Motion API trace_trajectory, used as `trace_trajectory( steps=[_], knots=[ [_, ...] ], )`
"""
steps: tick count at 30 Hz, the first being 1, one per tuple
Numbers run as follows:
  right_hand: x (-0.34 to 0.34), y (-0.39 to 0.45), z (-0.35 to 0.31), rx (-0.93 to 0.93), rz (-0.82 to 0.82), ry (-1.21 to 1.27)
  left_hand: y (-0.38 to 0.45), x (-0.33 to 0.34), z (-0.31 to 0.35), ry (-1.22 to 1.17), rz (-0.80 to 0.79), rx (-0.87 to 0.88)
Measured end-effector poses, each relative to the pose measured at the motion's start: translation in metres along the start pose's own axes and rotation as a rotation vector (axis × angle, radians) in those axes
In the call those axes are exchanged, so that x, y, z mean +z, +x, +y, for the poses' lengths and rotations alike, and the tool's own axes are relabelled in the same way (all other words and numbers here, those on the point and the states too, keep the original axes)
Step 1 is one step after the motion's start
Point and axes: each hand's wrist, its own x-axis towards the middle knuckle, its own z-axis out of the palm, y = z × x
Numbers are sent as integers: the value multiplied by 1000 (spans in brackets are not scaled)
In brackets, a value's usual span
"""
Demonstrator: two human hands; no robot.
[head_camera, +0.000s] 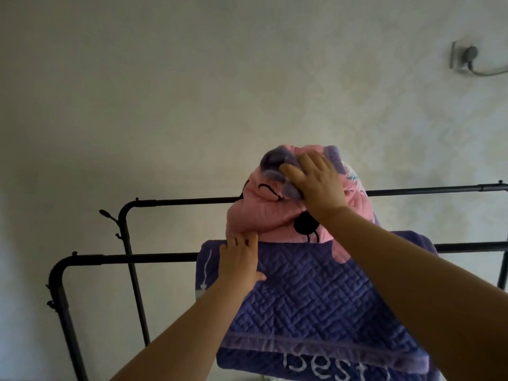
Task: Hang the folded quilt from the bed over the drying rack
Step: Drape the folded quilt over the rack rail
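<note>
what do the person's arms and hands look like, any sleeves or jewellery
Both forearms are bare, with no sleeves in view. The left hand and right hand wear no gloves, and no watch, bracelet or ring shows. Nail detail is too blurred to tell.

Dim flat indoor light, soft overall blur, wide-angle bending at edges

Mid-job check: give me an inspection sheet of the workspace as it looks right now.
Surface: no table; black rack with two rails, near and far.
Job's things: quilt hangs over the near rail, purple side facing the camera; a pink bunch stands above the far rail.
Clutter: nothing seen.
Hands: left hand on the quilt at the near rail, fingers at the pink fold; right hand grips the bunch's top.
Cables: cord runs from a wall plug.
Surroundings: pale wall.
</note>
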Motion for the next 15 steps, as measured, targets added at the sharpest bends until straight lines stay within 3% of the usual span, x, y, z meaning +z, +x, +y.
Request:
trace_trajectory(
  steps=[2, 6, 11, 15],
  knots=[
    [16, -13, 0, -22, -111, -68, 8, 8, 2, 51, 3, -19],
    [34, -31, -6, 305, -724, -141, 9, 20, 6, 55, 72, -73],
    [23, -55, -18, 260, -690, 27, 3, 28, 3, 94, 159, -45],
    [9, -90, -34, 404, -858, 184, 2, 26, 7, 116, 183, -60]
  ],
)
